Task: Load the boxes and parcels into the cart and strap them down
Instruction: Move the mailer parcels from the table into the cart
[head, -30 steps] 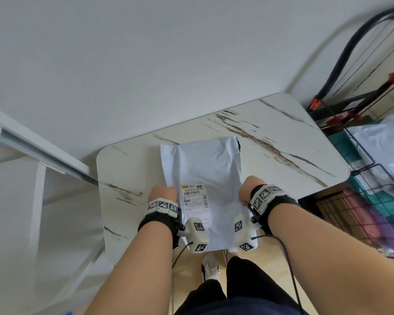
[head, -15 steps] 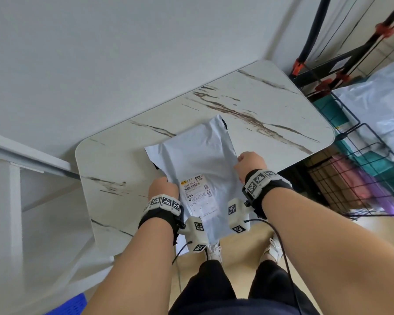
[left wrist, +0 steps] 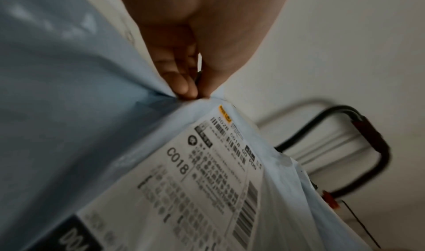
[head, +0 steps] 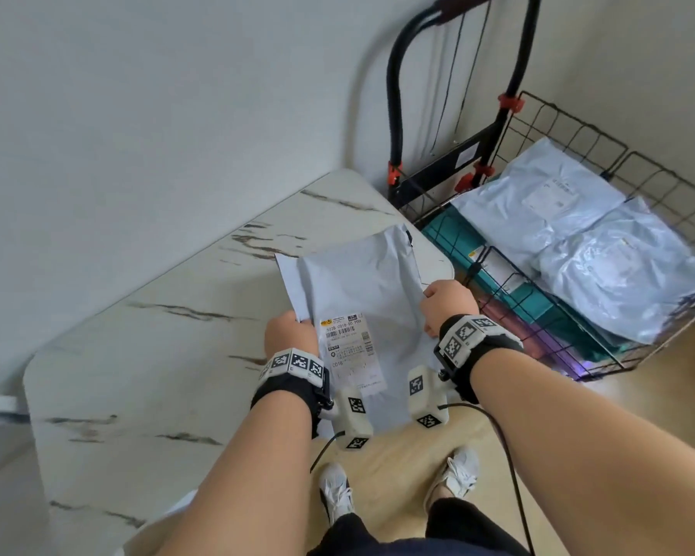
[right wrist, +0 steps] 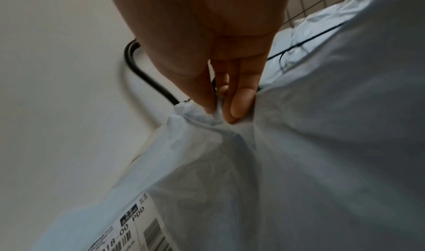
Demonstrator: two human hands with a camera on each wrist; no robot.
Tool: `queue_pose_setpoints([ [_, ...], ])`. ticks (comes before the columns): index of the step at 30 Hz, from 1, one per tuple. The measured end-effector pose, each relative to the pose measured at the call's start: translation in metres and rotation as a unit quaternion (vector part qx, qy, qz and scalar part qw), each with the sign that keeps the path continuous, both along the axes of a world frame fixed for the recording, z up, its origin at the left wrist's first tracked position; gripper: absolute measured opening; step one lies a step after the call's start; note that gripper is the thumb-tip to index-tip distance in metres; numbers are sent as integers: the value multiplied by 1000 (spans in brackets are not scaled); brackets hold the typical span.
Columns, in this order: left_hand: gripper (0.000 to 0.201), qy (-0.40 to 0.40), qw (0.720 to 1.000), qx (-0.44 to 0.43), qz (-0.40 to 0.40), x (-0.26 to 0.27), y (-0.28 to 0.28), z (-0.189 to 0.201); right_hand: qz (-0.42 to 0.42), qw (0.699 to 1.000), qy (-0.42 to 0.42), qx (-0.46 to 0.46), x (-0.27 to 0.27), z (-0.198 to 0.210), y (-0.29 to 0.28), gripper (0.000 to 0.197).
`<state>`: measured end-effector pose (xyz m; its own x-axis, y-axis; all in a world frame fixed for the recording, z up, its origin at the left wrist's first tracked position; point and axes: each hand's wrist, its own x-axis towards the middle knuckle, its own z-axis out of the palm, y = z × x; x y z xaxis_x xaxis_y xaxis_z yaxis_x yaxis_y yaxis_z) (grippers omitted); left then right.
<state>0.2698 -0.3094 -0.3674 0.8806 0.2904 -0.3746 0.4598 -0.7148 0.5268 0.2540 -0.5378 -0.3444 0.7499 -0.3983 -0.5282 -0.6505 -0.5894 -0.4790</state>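
Head view: parcel (head: 362,282) pinched by left hand (head: 290,333) and right hand (head: 444,300); fingertips hidden, label (head: 350,351) partly blurred.

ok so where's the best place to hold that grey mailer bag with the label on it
By its two long side edges, one hand from each side, as now: the left hand pinches the left edge beside the label, the right hand pinches the right edge. The grey mailer bag is flat and floppy, so a grip on both edges probably keeps it spread and level on the way to the cart.
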Motion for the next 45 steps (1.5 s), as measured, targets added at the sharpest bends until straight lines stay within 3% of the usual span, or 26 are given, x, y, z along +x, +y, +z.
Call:
queue_pose_setpoints([
  [9, 43, -53, 990, 2, -128, 16, -190, 28, -155, 986, -58, -2, -38, 19, -170, 22],
  [16, 41, -66, 972, 17, -226, 17, -299, 35, -231, 970, -71, -8, -70, 22, -266, 26],
  [21, 41, -81, 955, 45, -283, 26, -356, 41, -275, 959, -65, -6, -84, 17, -305, 23],
  [29, 24, -79, 933, 21, -350, 69, -449, 33, -372, 927, -54, 13, -74, 1, -362, 21],
  [32, 16, -42, 930, -13, -365, 87, -483, 27, -403, 914, -38, 15, -63, -6, -383, 21],
  [35, 25, -1, 922, -36, -386, 103, -512, 19, -434, 900, -26, 21, -51, -18, -400, 20],
  [45, 20, 97, 872, -17, -480, 126, -570, -33, -476, 879, 15, -29, -30, -60, -434, 24],
])
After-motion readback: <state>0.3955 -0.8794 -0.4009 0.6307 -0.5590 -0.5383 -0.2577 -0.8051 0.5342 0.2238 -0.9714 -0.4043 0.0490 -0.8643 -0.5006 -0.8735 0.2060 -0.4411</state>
